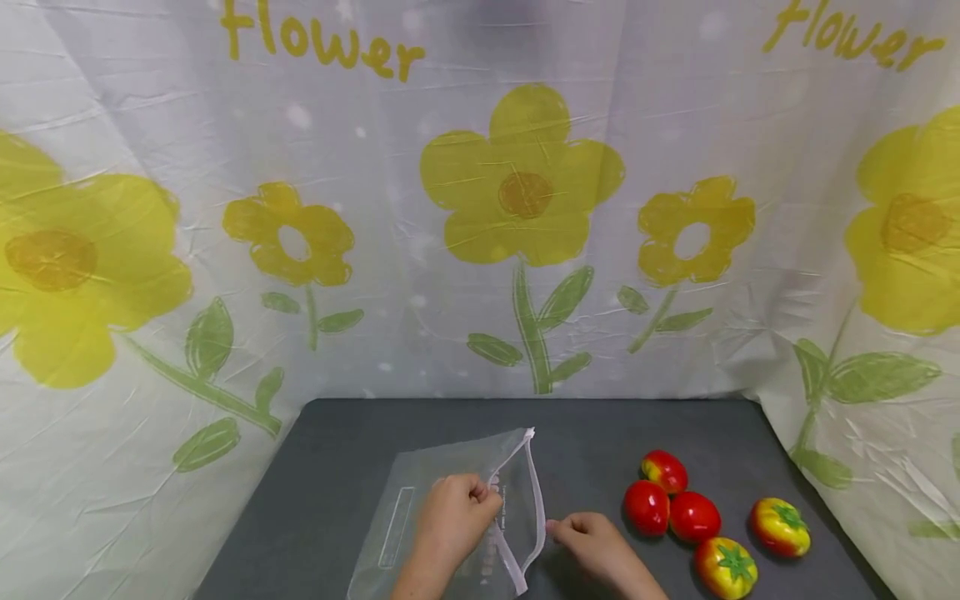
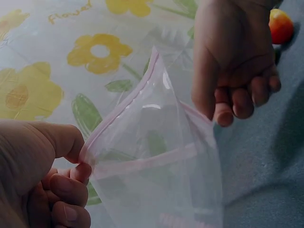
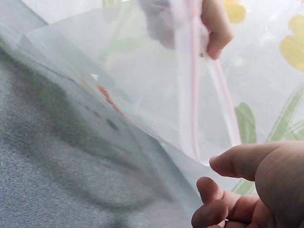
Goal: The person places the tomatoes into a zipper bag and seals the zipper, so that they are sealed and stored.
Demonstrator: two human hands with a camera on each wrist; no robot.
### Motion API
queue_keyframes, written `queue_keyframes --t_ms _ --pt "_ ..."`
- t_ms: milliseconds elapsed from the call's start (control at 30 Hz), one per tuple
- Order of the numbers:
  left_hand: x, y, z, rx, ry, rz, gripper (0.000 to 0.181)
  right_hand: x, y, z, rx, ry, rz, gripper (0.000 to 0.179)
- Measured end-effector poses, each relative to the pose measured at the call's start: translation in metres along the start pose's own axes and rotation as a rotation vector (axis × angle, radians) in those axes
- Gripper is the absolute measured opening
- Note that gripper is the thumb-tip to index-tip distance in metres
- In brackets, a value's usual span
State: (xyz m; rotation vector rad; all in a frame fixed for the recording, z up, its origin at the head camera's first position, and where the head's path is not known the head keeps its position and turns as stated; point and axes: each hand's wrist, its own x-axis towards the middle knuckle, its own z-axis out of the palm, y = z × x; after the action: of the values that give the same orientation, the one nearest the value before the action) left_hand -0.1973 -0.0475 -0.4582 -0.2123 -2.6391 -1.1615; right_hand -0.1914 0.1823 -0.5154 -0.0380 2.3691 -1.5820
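A clear plastic zip bag (image 1: 401,483) with a pale pink zip edge lies at the front middle, its mouth spread toward the right. My left hand (image 1: 456,512) pinches one side of the mouth between thumb and finger; the left wrist view shows this pinch on the pink edge (image 2: 116,111). At the opposite side of the mouth is my right hand (image 1: 592,542), its fingertips right at the other zip edge (image 1: 538,500). In the right wrist view a gap shows between the right thumb (image 3: 237,159) and the loosely bent fingers.
To the right of my right hand lie several glossy red and yellow tomato-like fruits (image 1: 693,517), some with green star-shaped tops. The dark grey table (image 1: 345,433) ends at a flower-print curtain (image 1: 405,333) at the back and sides.
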Motion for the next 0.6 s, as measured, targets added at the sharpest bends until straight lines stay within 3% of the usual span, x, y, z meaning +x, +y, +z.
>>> queue_keyframes --t_ms 267,433,600 --pt "0.000 -0.003 0.001 -0.020 0.005 0.006 0.017 -0.006 -0.004 -0.018 -0.057 0.081 0.058 0.040" --pt "0.000 -0.003 0.000 -0.033 -0.007 -0.007 0.017 -0.013 -0.001 -0.034 -0.019 0.122 0.080 0.048" --pt "0.000 -0.002 -0.001 -0.040 -0.010 -0.003 0.017 -0.023 0.003 -0.048 -0.004 0.228 0.103 0.045"
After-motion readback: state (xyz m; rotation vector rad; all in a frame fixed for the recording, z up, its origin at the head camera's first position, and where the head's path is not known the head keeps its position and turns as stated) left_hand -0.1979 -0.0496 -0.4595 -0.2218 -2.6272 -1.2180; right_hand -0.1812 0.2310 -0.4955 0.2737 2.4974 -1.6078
